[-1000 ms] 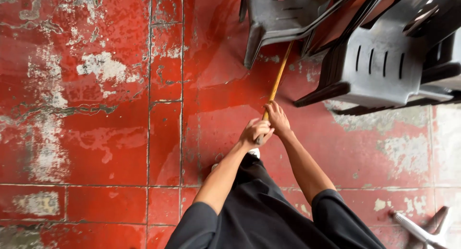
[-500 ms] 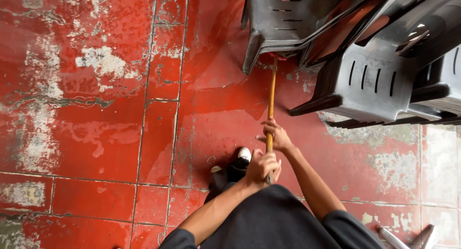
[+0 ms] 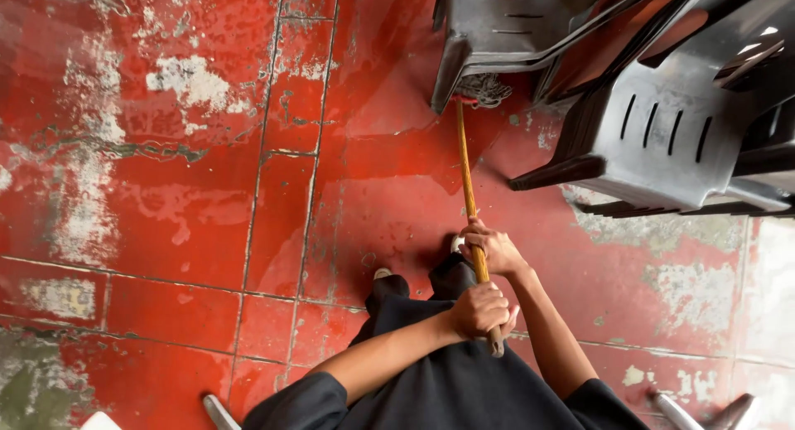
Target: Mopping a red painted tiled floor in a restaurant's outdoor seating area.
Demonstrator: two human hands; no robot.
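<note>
I hold a mop with a long wooden handle [image 3: 465,165] that points away from me. My right hand [image 3: 494,248] grips the handle further up. My left hand [image 3: 479,311] is shut around its near end, close to my body. The grey stringy mop head [image 3: 484,89] lies on the wet red tiled floor [image 3: 207,215], partly tucked under the edge of a black plastic chair [image 3: 505,24]. My dark trousers and both shoe tips [image 3: 382,274] show just below the hands.
Stacked black plastic chairs [image 3: 654,123] fill the upper right, right beside the mop head. The red floor paint is worn to grey patches at the left and right. Metal legs poke in at the bottom right [image 3: 687,412] and bottom left [image 3: 219,412].
The handle has swung from slanted to nearly straight ahead. Both hands have drawn back toward my body, and the mop head now shows at the chair's edge.
</note>
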